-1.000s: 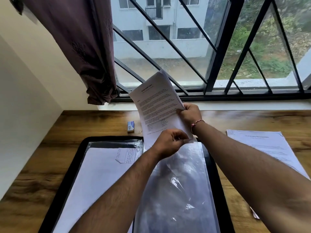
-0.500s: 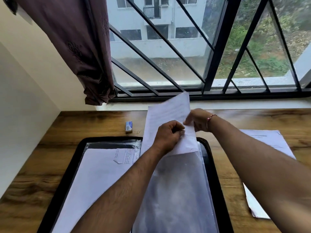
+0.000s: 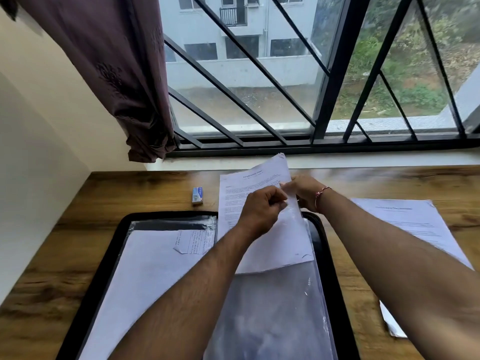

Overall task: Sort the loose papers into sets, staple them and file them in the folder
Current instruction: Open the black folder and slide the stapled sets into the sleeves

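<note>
A black folder (image 3: 330,268) lies open on the wooden desk, with clear plastic sleeves inside. A printed paper set (image 3: 272,245) sits partway inside the right-hand clear sleeve (image 3: 272,320), its top end sticking out toward the window. My left hand (image 3: 262,211) pinches the sleeve's top edge over the paper. My right hand (image 3: 304,190) grips the paper's right edge just behind it. The left sleeve holds a white sheet (image 3: 145,276).
Another printed paper stack (image 3: 415,224) lies on the desk to the right of the folder. A small blue staple box (image 3: 197,195) sits beyond the folder's left half. A barred window and a dark curtain (image 3: 117,74) close off the far edge.
The paper set was held upright above the folder a second ago. It has come down and slid deeper into the right sleeve, and both hands moved lower with it.
</note>
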